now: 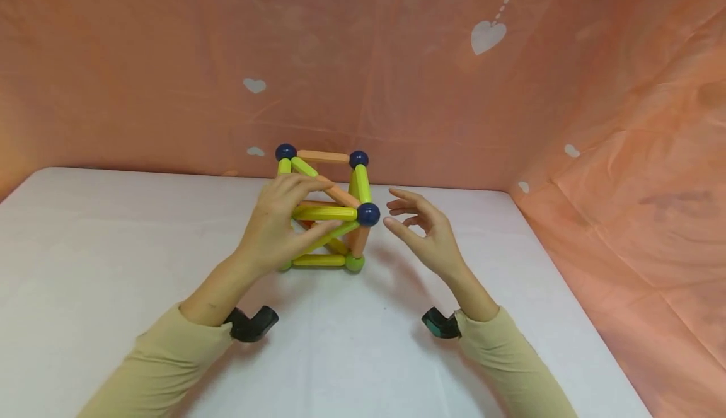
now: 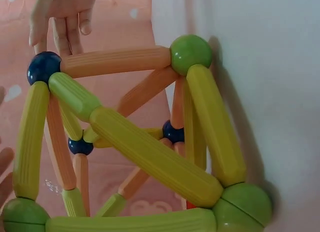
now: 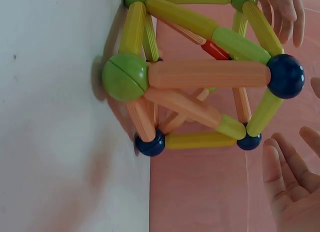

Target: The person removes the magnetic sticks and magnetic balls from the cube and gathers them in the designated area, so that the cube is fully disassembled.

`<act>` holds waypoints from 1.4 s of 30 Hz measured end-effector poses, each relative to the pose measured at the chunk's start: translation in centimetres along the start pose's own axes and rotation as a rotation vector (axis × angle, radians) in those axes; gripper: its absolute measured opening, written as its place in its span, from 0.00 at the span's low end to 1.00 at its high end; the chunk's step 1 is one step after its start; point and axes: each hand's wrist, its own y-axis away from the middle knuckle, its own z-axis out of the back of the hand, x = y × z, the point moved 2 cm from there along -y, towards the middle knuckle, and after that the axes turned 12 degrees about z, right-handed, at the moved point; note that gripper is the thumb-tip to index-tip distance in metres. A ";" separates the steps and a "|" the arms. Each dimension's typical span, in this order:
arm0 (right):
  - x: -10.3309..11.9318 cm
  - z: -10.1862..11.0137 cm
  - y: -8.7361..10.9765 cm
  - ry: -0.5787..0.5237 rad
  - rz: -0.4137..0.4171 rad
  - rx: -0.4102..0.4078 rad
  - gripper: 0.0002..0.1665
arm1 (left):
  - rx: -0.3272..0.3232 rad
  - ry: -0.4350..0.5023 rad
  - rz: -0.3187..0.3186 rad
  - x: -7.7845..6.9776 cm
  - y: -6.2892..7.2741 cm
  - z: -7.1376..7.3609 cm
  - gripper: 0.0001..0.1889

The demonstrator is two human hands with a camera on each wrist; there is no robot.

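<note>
A cube-like frame of magnetic building sticks and balls (image 1: pixel 326 214) stands on the table, with diagonal sticks across its sides. Dark blue balls (image 2: pixel 44 68) and green balls (image 3: pixel 125 77) join its yellow, lime and orange sticks (image 3: pixel 210 74). My left hand (image 1: pixel 271 219) is by the frame's left side, thumb and fingers spread apart and overlapping it in the head view. Just right of the near blue corner ball (image 1: pixel 368 214), my right hand (image 1: pixel 426 230) hovers with relaxed fingers and nothing in them.
A white cloth covers the table (image 1: pixel 363 355). Behind it hangs a pink-orange curtain (image 1: pixel 363 71) with white hearts, and it continues along the right side. Black curved bands (image 1: pixel 253 324) sit at both wrists.
</note>
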 end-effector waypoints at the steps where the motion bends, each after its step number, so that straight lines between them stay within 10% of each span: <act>1: 0.0 -0.1 -0.1 -0.008 0.000 0.004 0.29 | 0.012 -0.013 0.003 -0.1 -0.1 0.0 0.26; 24: 0.0 -2.8 -1.3 -0.130 -0.009 0.159 0.22 | 0.095 -0.179 -0.006 1.1 -0.2 -0.3 0.16; 42: 0.7 -4.5 -0.5 -0.073 -0.061 -0.112 0.19 | 0.071 -0.168 -0.027 0.9 0.0 -0.8 0.15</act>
